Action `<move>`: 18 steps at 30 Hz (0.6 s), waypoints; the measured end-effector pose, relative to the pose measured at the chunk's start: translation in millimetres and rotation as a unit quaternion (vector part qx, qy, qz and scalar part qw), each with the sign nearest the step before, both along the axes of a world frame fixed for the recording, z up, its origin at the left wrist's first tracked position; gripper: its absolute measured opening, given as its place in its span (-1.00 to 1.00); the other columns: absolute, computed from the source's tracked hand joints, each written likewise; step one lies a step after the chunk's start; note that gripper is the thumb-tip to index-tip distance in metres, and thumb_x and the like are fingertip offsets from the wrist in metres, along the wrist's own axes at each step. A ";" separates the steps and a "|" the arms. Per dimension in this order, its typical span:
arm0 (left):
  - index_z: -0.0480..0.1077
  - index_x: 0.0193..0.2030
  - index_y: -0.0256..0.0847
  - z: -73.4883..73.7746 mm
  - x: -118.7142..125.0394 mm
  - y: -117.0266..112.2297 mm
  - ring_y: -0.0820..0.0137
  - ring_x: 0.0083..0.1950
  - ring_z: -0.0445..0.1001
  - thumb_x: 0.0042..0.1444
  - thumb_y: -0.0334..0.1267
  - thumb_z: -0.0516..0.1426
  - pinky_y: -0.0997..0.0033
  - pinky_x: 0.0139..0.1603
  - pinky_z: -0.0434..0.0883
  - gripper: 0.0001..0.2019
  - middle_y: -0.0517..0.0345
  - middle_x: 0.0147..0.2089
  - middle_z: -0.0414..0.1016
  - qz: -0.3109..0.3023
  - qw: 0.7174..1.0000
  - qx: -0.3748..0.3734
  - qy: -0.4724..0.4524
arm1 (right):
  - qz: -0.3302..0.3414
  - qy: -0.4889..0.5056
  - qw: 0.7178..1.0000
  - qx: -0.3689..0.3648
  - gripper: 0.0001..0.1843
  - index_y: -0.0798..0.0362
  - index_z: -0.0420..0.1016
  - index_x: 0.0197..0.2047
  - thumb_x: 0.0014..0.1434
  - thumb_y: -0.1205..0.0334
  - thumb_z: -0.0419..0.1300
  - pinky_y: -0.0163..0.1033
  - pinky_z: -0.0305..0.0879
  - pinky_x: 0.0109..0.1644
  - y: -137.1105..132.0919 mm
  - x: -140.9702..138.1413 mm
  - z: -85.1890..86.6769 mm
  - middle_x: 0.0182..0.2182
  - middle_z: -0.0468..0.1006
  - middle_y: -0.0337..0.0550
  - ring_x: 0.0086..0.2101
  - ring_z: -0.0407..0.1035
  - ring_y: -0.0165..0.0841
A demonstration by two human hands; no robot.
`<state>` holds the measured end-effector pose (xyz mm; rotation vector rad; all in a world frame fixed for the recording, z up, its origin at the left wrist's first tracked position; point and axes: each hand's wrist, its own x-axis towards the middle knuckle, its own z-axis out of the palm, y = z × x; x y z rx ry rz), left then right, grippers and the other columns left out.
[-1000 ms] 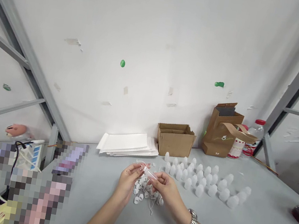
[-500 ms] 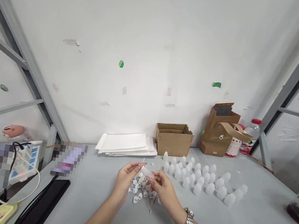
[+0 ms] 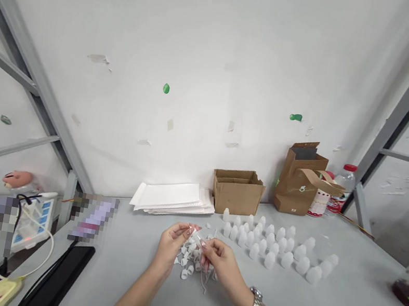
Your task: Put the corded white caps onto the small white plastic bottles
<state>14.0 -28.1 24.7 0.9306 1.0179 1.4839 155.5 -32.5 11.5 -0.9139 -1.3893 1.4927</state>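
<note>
Clear little vial (image 3: 198,238) sits pinched between the fingertips of both the left hand (image 3: 172,239) and right hand (image 3: 218,259), just above the heap of small white caps (image 3: 190,264) mid-desk, so I'd keep it steady while fitting anything.

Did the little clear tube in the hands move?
Yes. The tube has sunk a little closer to the pile of white caps on the table.

Beyond your hands, against the wall, you have a stack of white envelopes (image 3: 172,199), an open cardboard box (image 3: 237,190), a brown paper bag (image 3: 300,183) and a red-capped bottle (image 3: 342,190). Far left of them lies a black case (image 3: 61,270) and a power strip (image 3: 0,291).
</note>
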 end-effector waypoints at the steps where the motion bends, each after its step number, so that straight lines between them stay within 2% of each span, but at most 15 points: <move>1: 0.45 -0.46 -0.30 0.1 -0.7 0.7 0.29 -0.23 0.48 -0.25 -0.22 0.27 0.38 -0.16 0.31 -0.79 -0.04 -0.32 0.56 -0.008 1.000 0.004 -0.002 | 0.032 0.017 0.999 -0.038 -0.55 0.08 0.27 -0.53 -0.02 -0.19 0.07 -0.34 0.07 -0.55 2.1 0.1 0.5 -0.70 0.36 -0.29 -0.68 0.17 -0.48; 3: 0.44 -0.46 -0.29 0.0 -1.2 1.4 0.30 -0.22 0.47 -0.23 -0.23 0.27 0.38 -0.15 0.30 -0.80 -0.03 -0.31 0.56 -0.009 1.000 0.011 0.001 | 0.061 0.029 0.995 -0.077 -0.49 0.10 0.29 -0.53 0.00 -0.23 0.01 -0.34 0.09 -0.55 5.0 0.5 2.0 -0.70 0.37 -0.27 -0.69 0.18 -0.49; 4: 0.44 -0.45 -0.28 -0.1 -1.1 1.4 0.30 -0.21 0.47 -0.22 -0.23 0.26 0.38 -0.14 0.30 -0.81 -0.03 -0.30 0.55 -0.004 1.000 0.013 0.006 | 0.054 0.025 0.995 -0.074 -0.49 0.11 0.32 -0.50 -0.01 -0.23 0.02 -0.33 0.11 -0.54 5.6 0.6 2.8 -0.69 0.38 -0.26 -0.68 0.21 -0.48; 7: 0.44 -0.43 -0.27 0.0 0.1 0.6 0.29 -0.20 0.46 -0.20 -0.22 0.25 0.38 -0.15 0.30 -0.81 -0.01 -0.29 0.55 0.013 1.000 0.005 0.011 | -0.018 0.000 1.000 -0.004 -0.56 0.08 0.35 -0.33 -0.09 -0.13 0.18 -0.32 0.18 -0.49 4.6 0.6 4.2 -0.61 0.39 -0.31 -0.60 0.29 -0.44; 9: 0.44 -0.44 -0.27 0.9 0.2 0.2 0.30 -0.20 0.46 -0.20 -0.22 0.25 0.38 -0.16 0.30 -0.82 -0.01 -0.29 0.55 0.007 1.000 0.002 0.004 | -0.042 0.001 0.999 0.025 -0.59 0.06 0.34 -0.31 -0.15 -0.05 0.26 -0.33 0.18 -0.49 3.4 0.7 4.1 -0.59 0.38 -0.33 -0.59 0.29 -0.45; 12: 0.44 -0.44 -0.28 3.0 -1.0 0.3 0.32 -0.20 0.45 -0.21 -0.25 0.26 0.40 -0.16 0.29 -0.83 0.00 -0.30 0.55 -0.016 1.000 0.013 -0.002 | 0.021 0.045 0.998 -0.026 -0.64 0.09 0.32 -0.47 -0.09 -0.06 0.21 -0.36 0.11 -0.54 4.0 2.2 3.3 -0.63 0.38 -0.30 -0.66 0.23 -0.50; 15: 0.44 -0.45 -0.27 3.9 -2.1 0.8 0.34 -0.21 0.45 -0.20 -0.26 0.25 0.41 -0.16 0.29 -0.85 0.03 -0.31 0.55 -0.026 0.999 0.026 0.005 | 0.104 0.086 0.985 -0.106 -0.58 0.15 0.35 -0.47 -0.03 -0.12 0.13 -0.37 0.06 -0.57 6.1 3.8 3.9 -0.68 0.38 -0.27 -0.71 0.17 -0.54; 16: 0.44 -0.45 -0.27 3.6 -2.1 1.0 0.34 -0.22 0.45 -0.20 -0.26 0.25 0.41 -0.16 0.29 -0.85 0.03 -0.31 0.55 -0.025 0.999 0.027 0.008 | 0.109 0.082 0.985 -0.109 -0.55 0.16 0.37 -0.46 -0.02 -0.13 0.11 -0.37 0.08 -0.57 6.5 3.8 4.5 -0.67 0.39 -0.26 -0.70 0.18 -0.54; 18: 0.44 -0.45 -0.27 2.4 -1.5 1.2 0.34 -0.23 0.45 -0.20 -0.25 0.25 0.40 -0.16 0.29 -0.84 0.03 -0.31 0.55 -0.018 1.000 0.023 0.010 | 0.072 0.054 0.993 -0.072 -0.56 0.14 0.37 -0.45 -0.05 -0.14 0.13 -0.35 0.14 -0.52 6.2 2.8 5.8 -0.62 0.41 -0.25 -0.66 0.24 -0.51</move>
